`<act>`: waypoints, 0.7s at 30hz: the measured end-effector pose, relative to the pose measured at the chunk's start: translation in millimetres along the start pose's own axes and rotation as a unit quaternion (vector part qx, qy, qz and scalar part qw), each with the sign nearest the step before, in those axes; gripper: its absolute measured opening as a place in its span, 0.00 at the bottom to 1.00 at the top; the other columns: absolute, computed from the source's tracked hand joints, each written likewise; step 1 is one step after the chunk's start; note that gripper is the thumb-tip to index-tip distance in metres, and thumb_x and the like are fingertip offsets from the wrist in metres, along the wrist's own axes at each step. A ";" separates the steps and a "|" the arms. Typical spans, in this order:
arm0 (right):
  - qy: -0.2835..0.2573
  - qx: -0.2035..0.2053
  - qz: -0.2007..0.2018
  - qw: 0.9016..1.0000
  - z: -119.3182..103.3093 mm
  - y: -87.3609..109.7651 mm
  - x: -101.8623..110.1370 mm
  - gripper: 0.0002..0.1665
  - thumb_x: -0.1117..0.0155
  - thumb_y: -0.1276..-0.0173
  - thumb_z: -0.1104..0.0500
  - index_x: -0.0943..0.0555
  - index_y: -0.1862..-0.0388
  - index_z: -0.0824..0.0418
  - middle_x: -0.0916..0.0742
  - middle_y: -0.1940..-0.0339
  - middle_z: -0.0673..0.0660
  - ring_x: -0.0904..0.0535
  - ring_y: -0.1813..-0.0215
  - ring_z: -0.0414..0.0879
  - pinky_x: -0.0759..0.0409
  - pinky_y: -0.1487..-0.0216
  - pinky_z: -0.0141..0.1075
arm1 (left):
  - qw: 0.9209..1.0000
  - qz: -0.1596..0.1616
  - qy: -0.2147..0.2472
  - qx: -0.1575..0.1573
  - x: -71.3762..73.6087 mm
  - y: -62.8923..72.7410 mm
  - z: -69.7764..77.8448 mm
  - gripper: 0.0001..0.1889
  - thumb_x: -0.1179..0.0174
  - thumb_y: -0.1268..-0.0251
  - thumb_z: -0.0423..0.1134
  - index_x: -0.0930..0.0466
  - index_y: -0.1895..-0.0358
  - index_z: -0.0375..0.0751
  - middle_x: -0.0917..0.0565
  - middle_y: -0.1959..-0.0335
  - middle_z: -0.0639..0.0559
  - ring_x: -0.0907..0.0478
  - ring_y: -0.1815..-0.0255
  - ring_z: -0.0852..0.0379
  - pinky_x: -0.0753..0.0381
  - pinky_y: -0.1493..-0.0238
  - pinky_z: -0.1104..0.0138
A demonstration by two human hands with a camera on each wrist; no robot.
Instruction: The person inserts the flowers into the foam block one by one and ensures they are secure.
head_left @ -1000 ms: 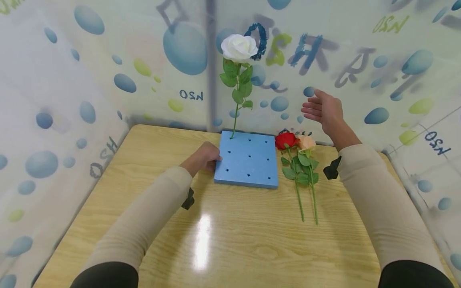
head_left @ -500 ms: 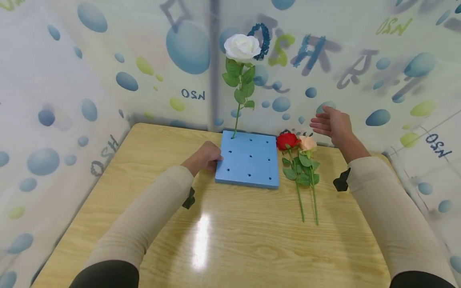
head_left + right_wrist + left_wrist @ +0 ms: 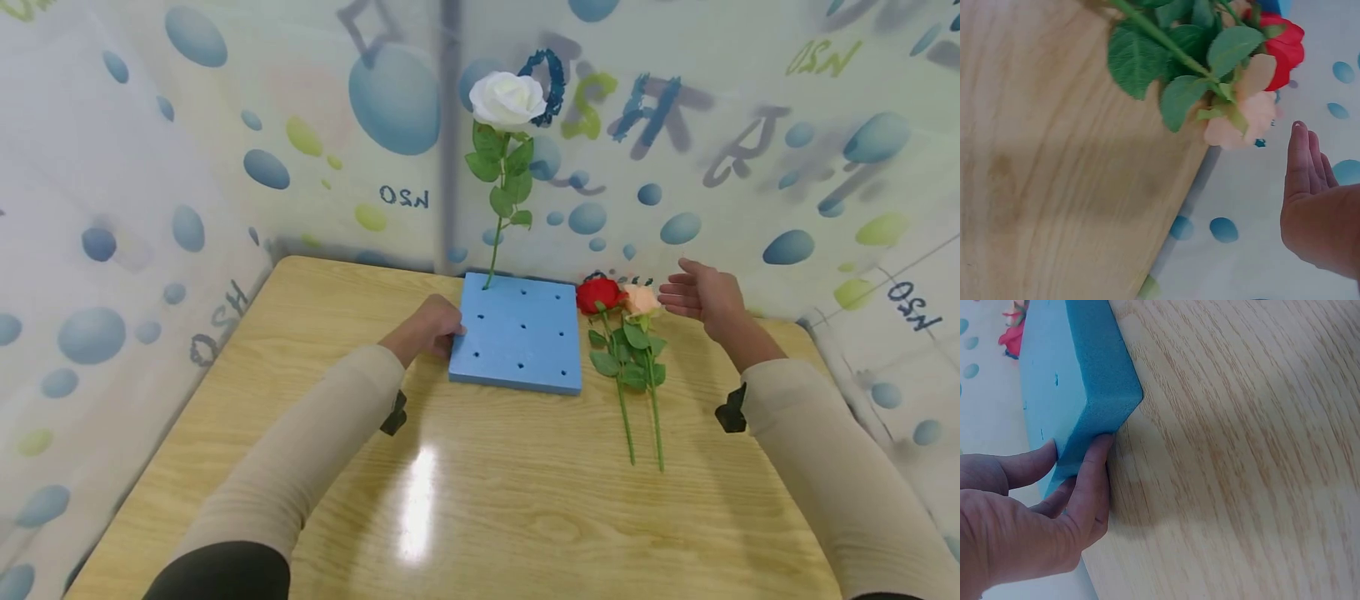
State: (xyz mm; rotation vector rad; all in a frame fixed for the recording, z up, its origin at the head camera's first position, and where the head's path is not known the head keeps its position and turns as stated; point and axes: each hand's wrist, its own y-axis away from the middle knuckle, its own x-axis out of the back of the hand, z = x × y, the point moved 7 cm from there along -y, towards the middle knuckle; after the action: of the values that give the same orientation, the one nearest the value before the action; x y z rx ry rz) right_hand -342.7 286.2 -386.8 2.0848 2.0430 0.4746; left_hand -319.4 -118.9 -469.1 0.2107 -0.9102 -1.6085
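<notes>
A blue foam block with several small holes lies flat at the back of the table. My left hand grips its left edge; in the left wrist view the thumb is on the top face and the fingers press the side. A white artificial rose stands upright in the block's back left hole. Right of the block lie a red rose and a peach rose, stems toward me. Just right of the peach bloom, my right hand is raised with straight fingers, holding nothing.
The wooden table runs back to a wall printed with blue and green drops and letters. Side walls rise at left and right. The roses' leaves overlap one another.
My right hand has come down and to the right, from in front of the wall to beside the peach rose. The left hand keeps its grip on the block.
</notes>
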 end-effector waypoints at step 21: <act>0.112 -0.034 -0.012 0.993 51.2 -0.2 5.6 0.47 0.48 0.27 0.38 0.40 0.29 0.75 0.13 0.67 0.46 0.12 0.62 0.42 0.16 0.50 0.41 | 1.000 0.007 -0.002 -0.006 -1.2 -0.2 0.0 0.14 0.45 0.31 0.28 0.29 0.45 0.30 0.22 0.53 0.39 0.20 0.51 0.45 0.13 0.61 0.58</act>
State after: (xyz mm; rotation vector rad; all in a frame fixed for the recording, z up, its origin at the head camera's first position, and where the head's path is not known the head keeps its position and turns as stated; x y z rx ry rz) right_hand -324.8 296.4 -434.1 2.0453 2.1342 0.7939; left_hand -319.2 -117.8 -469.6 0.1926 -0.9021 -1.6012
